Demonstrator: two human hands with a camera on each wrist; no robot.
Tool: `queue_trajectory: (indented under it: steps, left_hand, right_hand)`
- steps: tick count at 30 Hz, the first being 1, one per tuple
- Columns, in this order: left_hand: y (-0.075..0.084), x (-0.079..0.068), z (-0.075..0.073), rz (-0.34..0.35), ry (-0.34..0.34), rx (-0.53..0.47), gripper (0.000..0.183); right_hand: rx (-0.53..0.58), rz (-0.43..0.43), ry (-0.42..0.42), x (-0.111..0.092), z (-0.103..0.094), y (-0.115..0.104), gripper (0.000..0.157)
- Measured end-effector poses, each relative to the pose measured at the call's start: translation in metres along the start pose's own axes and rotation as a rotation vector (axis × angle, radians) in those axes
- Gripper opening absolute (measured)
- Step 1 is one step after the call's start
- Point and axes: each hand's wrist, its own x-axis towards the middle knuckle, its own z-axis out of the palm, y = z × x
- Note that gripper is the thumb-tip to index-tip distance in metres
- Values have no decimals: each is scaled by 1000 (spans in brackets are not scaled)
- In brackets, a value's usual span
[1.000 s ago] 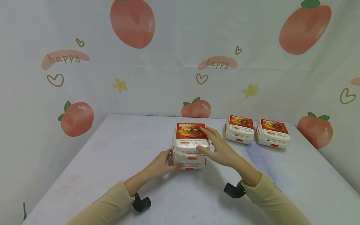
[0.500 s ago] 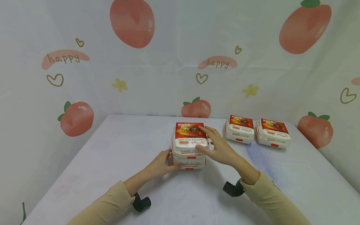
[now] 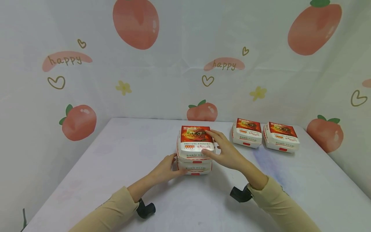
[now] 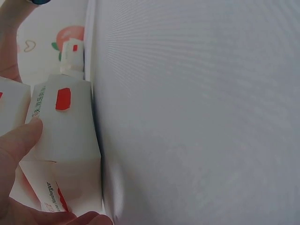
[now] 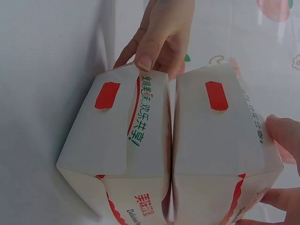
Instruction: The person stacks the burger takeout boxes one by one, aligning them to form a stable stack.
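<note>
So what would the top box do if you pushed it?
The top box probably won't roll, since its sides are flat. It could slide off, as it sits on the lower box. It might dent, looking like folded card.

1. In the head view, a white fabric backdrop (image 3: 174, 38) rises behind the table and down both sides; faint creases cross it.
2. Printed peaches: one large at 11 o'clock (image 3: 136, 24); one large at 2 (image 3: 315, 29); smaller ones at 9 (image 3: 79, 122), 3 (image 3: 324, 135) and near centre (image 3: 202, 112).
3. Pink "happy" bands at 10 (image 3: 67, 61) and 1 o'clock (image 3: 224, 64); yellow flowers at 10 (image 3: 123, 88) and between 2 and 3 (image 3: 258, 93).
4. White tabletop (image 3: 121, 145); bluish streak (image 3: 269, 164) at 4 o'clock; pinkish smudge (image 3: 66, 195) at 8.
5. Light soft, slightly dim.
</note>
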Motion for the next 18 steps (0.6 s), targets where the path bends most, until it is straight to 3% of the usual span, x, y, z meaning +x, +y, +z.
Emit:
queue_trajectory:
  steps: [18]
  left_hand:
    - [4, -3, -5, -11, -7, 16, 81]
  right_hand:
    - [-3, -9, 1, -2, -2, -2, 71]
